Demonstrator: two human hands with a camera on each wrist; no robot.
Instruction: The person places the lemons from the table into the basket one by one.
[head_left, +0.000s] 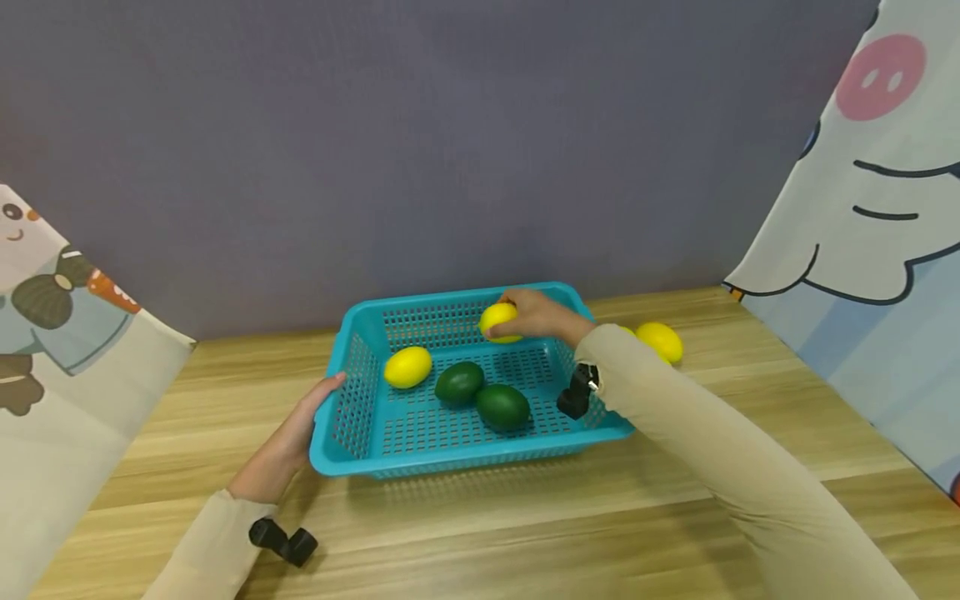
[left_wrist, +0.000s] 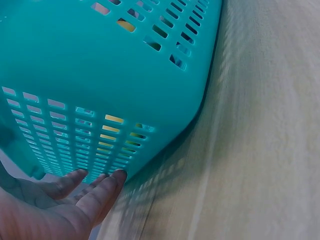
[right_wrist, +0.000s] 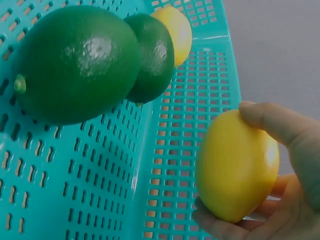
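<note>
The right hand (head_left: 543, 318) holds a lemon (head_left: 497, 320), thumb on one side and curled fingers round the other, near the far wall of the blue basket (head_left: 465, 456), toward its right end. Whether that lemon touches the wall I cannot tell. The left hand (head_left: 295, 427) grips the basket's left end, its thumb over the rim and its fingers against the outside of the perforated wall.

The held lemon is probably light and firm, with a smooth, shiny skin that may slip a little (it could well be a plastic one). It looks hard to damage, and its fat middle seems the best place to grip, rather than the tapered ends. The basket is likely light and slightly bendy; its rim offers the surest hold.

Counting up: one basket on the table (head_left: 450, 533); two dark green fruits, one (head_left: 459, 383) just beside the other (head_left: 503, 407), on the basket floor; and three lemons plainly seen, namely the held one, one in the basket's left part (head_left: 408, 367) and one on the table beyond the right sleeve (head_left: 660, 342). A sliver of yellow by that sleeve looks like a fourth, mostly hidden.
</note>
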